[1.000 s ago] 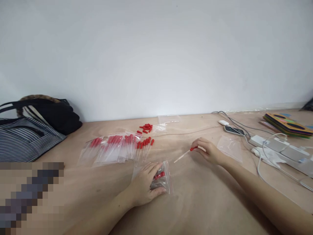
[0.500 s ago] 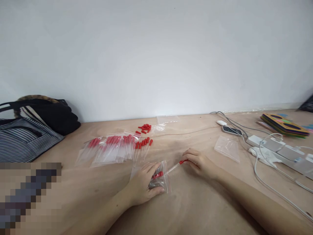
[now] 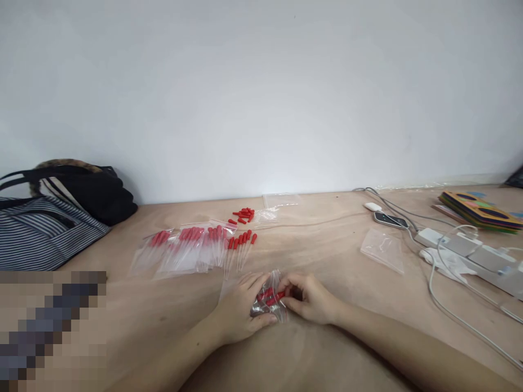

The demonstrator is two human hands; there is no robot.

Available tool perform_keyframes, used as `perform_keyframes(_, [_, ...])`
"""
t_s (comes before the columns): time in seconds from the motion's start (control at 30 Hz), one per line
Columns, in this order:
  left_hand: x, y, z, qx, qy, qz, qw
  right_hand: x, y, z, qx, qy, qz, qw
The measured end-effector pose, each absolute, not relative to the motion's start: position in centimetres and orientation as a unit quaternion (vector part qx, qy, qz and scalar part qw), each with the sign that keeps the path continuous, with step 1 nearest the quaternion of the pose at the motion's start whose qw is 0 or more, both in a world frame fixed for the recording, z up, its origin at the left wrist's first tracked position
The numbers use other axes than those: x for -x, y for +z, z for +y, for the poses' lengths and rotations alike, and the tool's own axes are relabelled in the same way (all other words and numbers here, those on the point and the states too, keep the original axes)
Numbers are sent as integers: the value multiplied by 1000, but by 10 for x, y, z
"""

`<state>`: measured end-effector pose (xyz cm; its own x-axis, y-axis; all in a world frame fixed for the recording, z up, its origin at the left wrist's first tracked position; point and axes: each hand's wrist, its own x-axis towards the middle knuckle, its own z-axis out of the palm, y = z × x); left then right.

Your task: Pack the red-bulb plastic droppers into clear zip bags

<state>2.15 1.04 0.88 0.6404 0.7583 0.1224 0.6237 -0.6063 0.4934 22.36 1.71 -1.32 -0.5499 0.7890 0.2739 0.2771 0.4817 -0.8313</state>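
My left hand is closed on a clear zip bag, its thumb and fingers at the bag's sides. Red dropper bulbs show inside the bag. At the bag's open right end, my right hand pinches a dropper by its red bulb; the glass part lies within the bag. Beyond my left hand lie several loose droppers with red bulbs. Farther back are a small heap of loose red bulbs and thin clear tubes.
Filled bags of droppers lie to the left, near a striped bag. To the right are a flat clear bag, a dark device, a power strip with trailing cables and a stack of coloured boards.
My right hand has moved left to the bag's mouth, and the dropper it holds has slid into the bag up to its bulb. My left hand has kept its hold.
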Motion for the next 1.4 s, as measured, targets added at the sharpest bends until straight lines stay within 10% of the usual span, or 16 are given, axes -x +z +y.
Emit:
perform_keyframes(0.27, [-21,8,10,-882,169,383,215,-217,-24,33,392,480,-715,324])
perform_keyframes(0.73, [-14,4,8,-875,172,396,218,-174,-12,149,387,12,-902,193])
perform_keyframes(1.4, [-12,7,1,-870,150,419,213,-259,6,121,382,-63,-895,222])
